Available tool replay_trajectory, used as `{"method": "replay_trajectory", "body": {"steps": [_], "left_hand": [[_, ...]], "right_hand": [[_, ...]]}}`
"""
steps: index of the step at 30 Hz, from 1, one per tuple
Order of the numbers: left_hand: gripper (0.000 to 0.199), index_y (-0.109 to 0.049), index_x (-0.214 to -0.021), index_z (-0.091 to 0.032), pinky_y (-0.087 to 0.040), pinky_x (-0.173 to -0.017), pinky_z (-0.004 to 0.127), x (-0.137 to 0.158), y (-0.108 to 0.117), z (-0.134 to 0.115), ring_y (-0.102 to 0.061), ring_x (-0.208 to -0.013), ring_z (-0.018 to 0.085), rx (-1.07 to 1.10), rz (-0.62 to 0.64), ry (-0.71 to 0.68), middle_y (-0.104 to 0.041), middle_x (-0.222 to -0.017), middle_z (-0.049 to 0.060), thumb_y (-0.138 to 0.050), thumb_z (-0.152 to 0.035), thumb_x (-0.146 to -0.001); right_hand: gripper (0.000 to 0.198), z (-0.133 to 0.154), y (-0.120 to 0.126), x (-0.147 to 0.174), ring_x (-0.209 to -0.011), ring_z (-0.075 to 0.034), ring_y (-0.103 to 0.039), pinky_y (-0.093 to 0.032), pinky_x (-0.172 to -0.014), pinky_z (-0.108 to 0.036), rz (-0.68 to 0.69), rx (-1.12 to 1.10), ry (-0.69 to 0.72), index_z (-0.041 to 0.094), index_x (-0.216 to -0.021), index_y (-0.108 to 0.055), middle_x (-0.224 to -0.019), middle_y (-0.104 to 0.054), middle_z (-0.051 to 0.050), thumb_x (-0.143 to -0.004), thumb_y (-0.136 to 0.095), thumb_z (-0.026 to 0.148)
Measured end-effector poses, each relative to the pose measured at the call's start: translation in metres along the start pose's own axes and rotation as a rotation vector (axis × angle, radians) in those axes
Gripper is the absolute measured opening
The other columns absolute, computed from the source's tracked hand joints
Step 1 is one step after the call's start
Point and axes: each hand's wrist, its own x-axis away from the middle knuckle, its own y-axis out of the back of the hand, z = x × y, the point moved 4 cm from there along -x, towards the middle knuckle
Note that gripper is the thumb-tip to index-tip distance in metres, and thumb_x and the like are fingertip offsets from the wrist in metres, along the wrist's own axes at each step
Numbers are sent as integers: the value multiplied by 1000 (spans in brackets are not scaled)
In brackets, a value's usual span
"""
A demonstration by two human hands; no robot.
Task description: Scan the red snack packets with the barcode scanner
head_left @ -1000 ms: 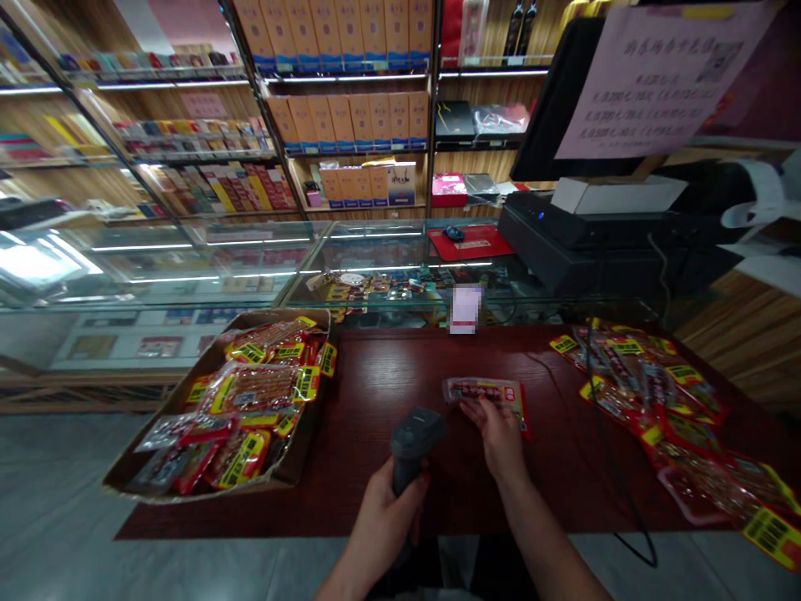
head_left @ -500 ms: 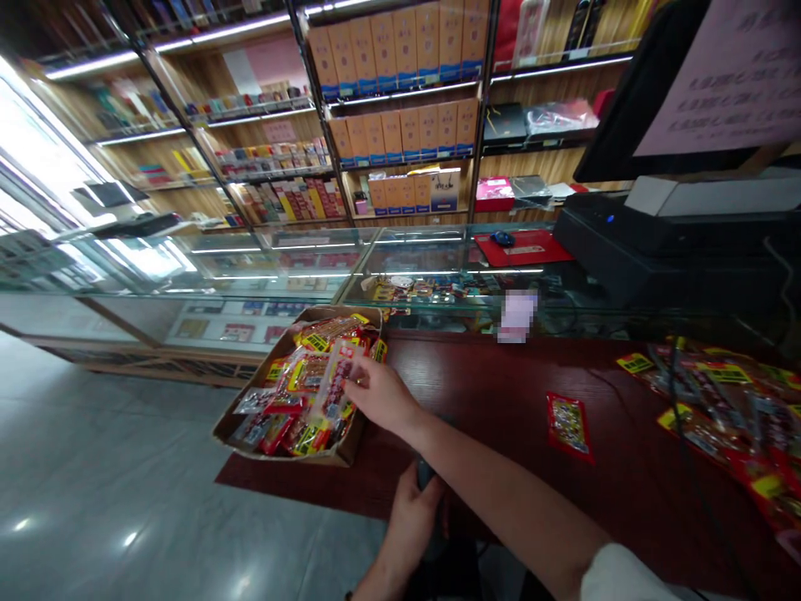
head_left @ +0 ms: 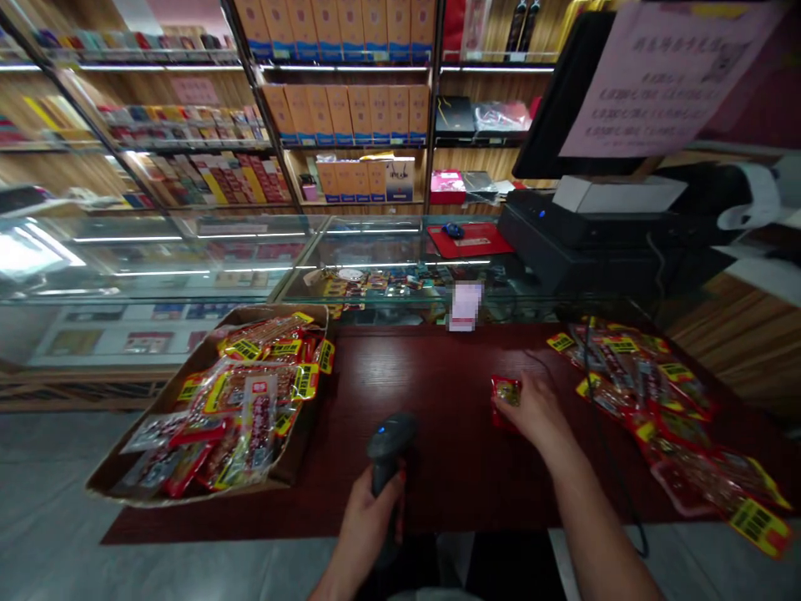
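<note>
- Head view: left hand (head_left: 369, 511) wraps around the scanner (head_left: 391, 437), apparently to keep its top raised.
- Right hand (head_left: 538, 409) pinches a red packet (head_left: 506, 390) at the side, likely to steady it.

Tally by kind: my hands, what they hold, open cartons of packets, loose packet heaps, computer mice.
Left hand and right hand: 2
Handheld scanner, in the left: 1
Red packet, in the right: 1
Open carton of packets: 1
Loose packet heap: 1
Computer mouse: 1
Total: 7
</note>
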Motion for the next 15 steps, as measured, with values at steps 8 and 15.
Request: {"method": "replay_trajectory", "body": {"steps": [8,15], "left_hand": [[56,-62,-96,-14,-39,-31,20,0,-3,-3,-41,-32,9,-81,9,-19,-50,-46,-10,-75,-61,-68],[27,-62,-85,-16,-33,-39,17,22,-19,-24,-41,-38,7,-334,187,-73,-47,-46,-9,-71,-41,-80]], "right_hand": [[74,8,-19,-13,-84,-28,-72,-52,-84,-40,102,-593,-145,25,-122,-68,-89,-78,-5,-50,-85,24],[57,37,-50,18,-80,-22,-71,-56,-68,-32,168,-1280,-255,22,-111,-70,-96,-78,-4,-65,-81,54]]}}
